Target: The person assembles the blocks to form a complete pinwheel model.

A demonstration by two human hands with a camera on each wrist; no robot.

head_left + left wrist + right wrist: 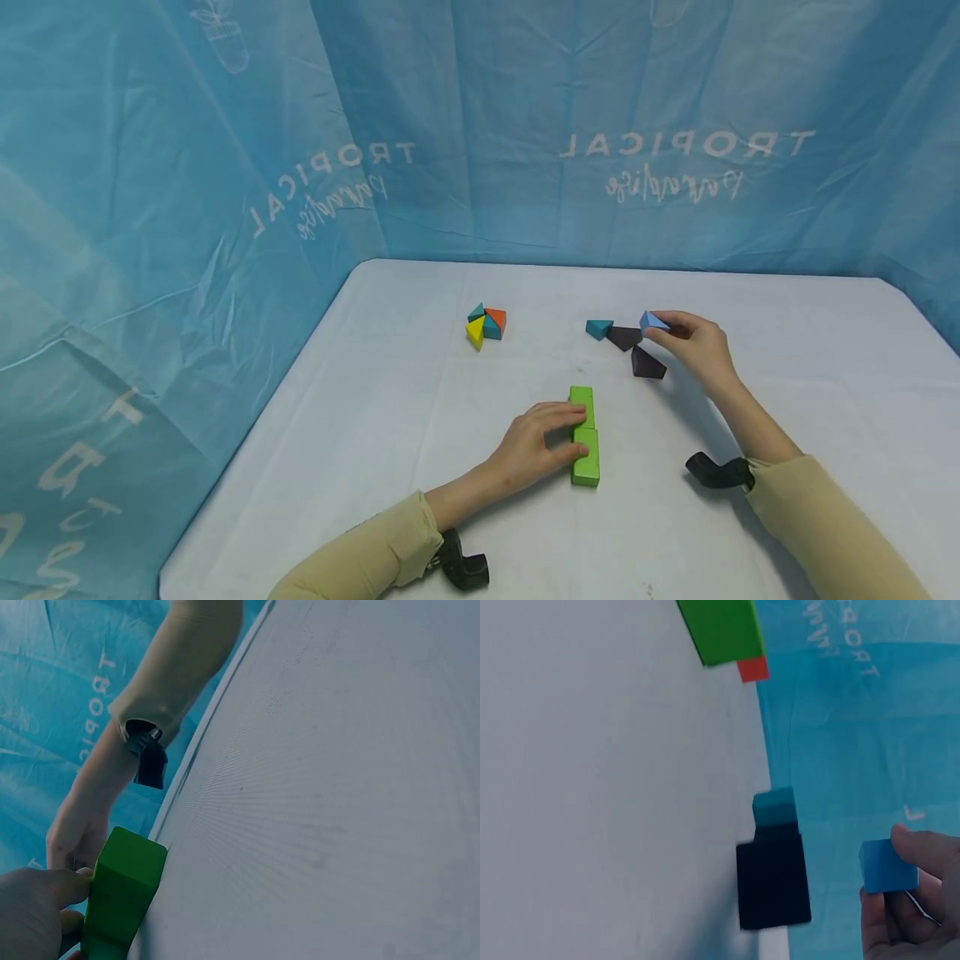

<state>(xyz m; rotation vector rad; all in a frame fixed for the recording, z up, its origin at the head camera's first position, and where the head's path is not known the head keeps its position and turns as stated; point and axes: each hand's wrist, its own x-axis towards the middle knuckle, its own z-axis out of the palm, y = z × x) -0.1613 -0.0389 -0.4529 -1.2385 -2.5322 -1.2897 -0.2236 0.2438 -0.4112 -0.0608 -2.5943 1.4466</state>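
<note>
Lightly, the fingers of the right hand (701, 346) pinch a light blue block (653, 321), drawn in against its sides with the thumb opposite. A gentle, even squeeze should do here; too hard a nip could twist so small a piece. The left hand (536, 442) has its fingers and thumb spread well apart, fingertips on the far green block (582, 407) and thumb on the near green block (586, 458). That looks a sensible steadying touch, best left soft so the pair stays end to end.

Just beside the light blue block lies one dark block (624, 337); whether they touch, or whether the held piece is clear of the bench (360, 400), I cannot tell. Bringing it straight down, flat face first, seems safer than sliding it, since a sideways nudge might shift that dark piece, the second dark block (648, 363) just nearer the person, or the teal block (599, 328) at its far side. Well apart to the left sit a yellow block (476, 332), an orange block (497, 319) and two more teal pieces, grouped closely and out of the way.
</note>
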